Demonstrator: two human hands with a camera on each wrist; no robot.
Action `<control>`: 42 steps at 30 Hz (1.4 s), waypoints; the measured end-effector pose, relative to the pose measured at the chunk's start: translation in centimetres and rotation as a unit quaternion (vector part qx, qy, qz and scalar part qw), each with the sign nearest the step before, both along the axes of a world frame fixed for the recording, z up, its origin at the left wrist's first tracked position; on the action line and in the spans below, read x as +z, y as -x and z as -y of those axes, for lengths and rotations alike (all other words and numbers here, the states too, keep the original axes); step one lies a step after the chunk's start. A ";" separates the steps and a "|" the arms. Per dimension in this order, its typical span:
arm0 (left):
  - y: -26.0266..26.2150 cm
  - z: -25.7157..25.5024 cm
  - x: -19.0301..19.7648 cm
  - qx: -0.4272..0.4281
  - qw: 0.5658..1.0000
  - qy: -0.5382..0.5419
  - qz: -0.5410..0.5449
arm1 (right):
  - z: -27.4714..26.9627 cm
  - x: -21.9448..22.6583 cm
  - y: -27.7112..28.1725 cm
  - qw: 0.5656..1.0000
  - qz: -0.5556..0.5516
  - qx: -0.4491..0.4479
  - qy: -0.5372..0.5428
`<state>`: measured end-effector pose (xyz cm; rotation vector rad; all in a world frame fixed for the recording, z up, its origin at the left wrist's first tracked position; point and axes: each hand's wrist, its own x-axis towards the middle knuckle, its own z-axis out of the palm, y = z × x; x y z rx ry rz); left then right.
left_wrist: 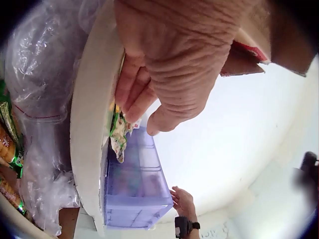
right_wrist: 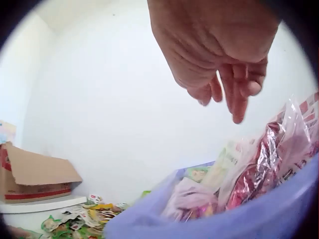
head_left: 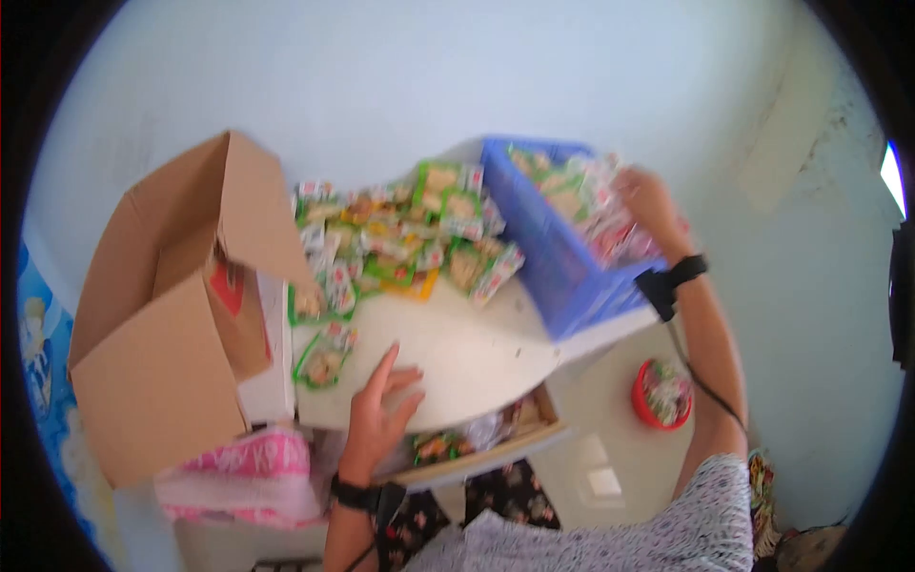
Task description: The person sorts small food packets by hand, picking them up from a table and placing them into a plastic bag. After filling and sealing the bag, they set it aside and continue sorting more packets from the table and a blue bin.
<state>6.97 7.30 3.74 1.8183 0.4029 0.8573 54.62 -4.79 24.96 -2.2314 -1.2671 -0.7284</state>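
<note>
My right hand (head_left: 652, 208) is over the right side of a blue plastic basket (head_left: 553, 257). In the right wrist view its fingers (right_wrist: 238, 102) hang loosely, holding nothing, above clear and red plastic bags (right_wrist: 256, 172) in the basket. My left hand (head_left: 379, 415) is at the front of the white table (head_left: 448, 353), its fingers spread and nothing in them. A single snack packet (head_left: 324, 357) lies to the left of this hand. Behind it, a heap of green and yellow snack packets (head_left: 391, 243) covers the back of the tabletop.
On the left stands a cardboard box (head_left: 162, 381) with its flaps up. Below the table edge, an open drawer (head_left: 496, 448) holds packets and clear plastic bags. A red bowl (head_left: 661, 396) is on the floor at right, and a pink package (head_left: 248, 477) sits under the box.
</note>
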 end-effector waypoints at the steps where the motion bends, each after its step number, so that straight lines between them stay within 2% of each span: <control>1: 0.0 0.1 -0.1 0.003 1.000 0.014 -0.002 | 0.9 -0.2 -0.1 0.996 -0.034 0.068 -0.050; 4: 0.0 0.2 0.0 0.004 0.999 0.047 -0.002 | 3.7 0.6 11.0 0.958 -0.124 0.158 -0.204; 5: 0.1 0.2 0.2 0.004 0.999 0.054 -0.002 | 5.0 -0.1 13.6 0.945 -0.138 0.196 -0.222; 7: 0.0 0.3 0.3 0.005 0.997 0.073 0.023 | 7.7 -2.5 18.4 0.948 -0.124 0.217 -0.196; 9: 0.1 0.2 0.2 0.011 0.995 0.094 0.027 | 10.9 -7.0 21.3 0.953 -0.136 0.235 -0.134; 10: 0.0 0.3 0.2 0.012 0.994 0.105 0.030 | 11.9 -8.4 23.0 0.947 -0.166 0.265 -0.070; 12: 0.0 0.2 -0.1 0.006 0.992 0.110 0.058 | 12.4 -11.0 26.7 0.930 -0.234 0.280 -0.047; 15: 0.5 0.3 -0.1 0.018 0.989 0.116 0.089 | 12.7 -17.3 29.2 0.887 -0.383 0.254 -0.052; 18: 1.6 1.7 -0.2 0.058 0.986 0.121 0.095 | 12.3 -20.7 30.3 0.947 -0.204 0.250 0.004; 23: 4.1 6.8 -0.8 0.068 0.986 0.126 0.083 | 11.3 -23.2 30.1 0.962 -0.198 0.180 0.059; 28: 5.9 9.5 -1.2 0.061 0.982 0.173 0.042 | 10.7 -23.8 29.5 0.953 -0.207 0.206 0.088; 31: 6.6 10.1 -1.3 0.071 0.976 0.207 0.018 | 11.2 -22.2 29.8 0.893 -0.328 0.303 -0.058; 34: 5.9 10.4 -1.4 0.070 0.980 0.184 0.014 | 12.7 -21.3 30.1 0.746 -0.582 0.292 -0.136; 37: 4.3 11.0 -0.7 0.048 0.989 0.137 0.026 | 13.2 -20.7 29.9 0.670 -0.647 0.299 -0.207; 39: 3.4 11.2 -0.1 0.045 0.990 0.137 0.011 | 13.6 -20.1 29.9 0.654 -0.644 0.308 -0.249; 42: 2.5 11.6 1.2 0.034 0.952 0.297 0.066 | 13.8 -20.3 29.8 0.633 -0.643 0.317 -0.292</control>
